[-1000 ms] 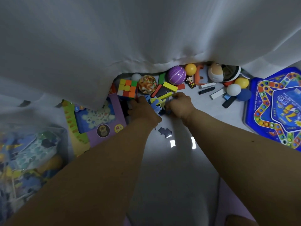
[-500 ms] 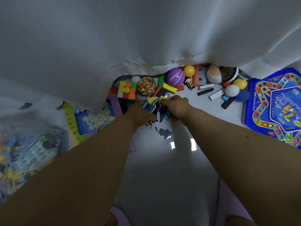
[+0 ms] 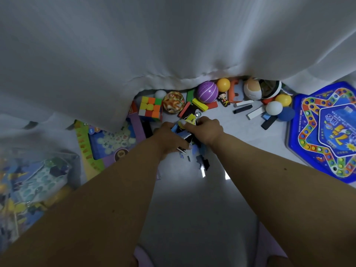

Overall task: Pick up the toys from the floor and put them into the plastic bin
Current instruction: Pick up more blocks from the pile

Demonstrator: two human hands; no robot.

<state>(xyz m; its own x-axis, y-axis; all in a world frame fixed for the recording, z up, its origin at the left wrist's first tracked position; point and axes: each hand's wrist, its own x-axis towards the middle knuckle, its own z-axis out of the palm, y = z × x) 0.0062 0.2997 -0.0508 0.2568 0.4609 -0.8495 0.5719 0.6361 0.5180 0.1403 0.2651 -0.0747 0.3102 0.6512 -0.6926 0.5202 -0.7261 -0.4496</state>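
Hands (image 3: 189, 134) — puzzle pieces (image 3: 185, 130) now lifted.

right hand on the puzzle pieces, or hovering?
Touching. The head view shows the right hand with its fingers curled onto the bunch of puzzle pieces, thumb pressed on the yellow top piece; the left hand grips the same bunch.

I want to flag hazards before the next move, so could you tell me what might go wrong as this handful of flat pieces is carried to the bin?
1. The left hand and right hand clutch a loose bunch of puzzle pieces; some hang below and may drop.
2. The plastic bin at the left already looks full, so pieces could slide off.
3. The curtain drapes over toys and may hide some.
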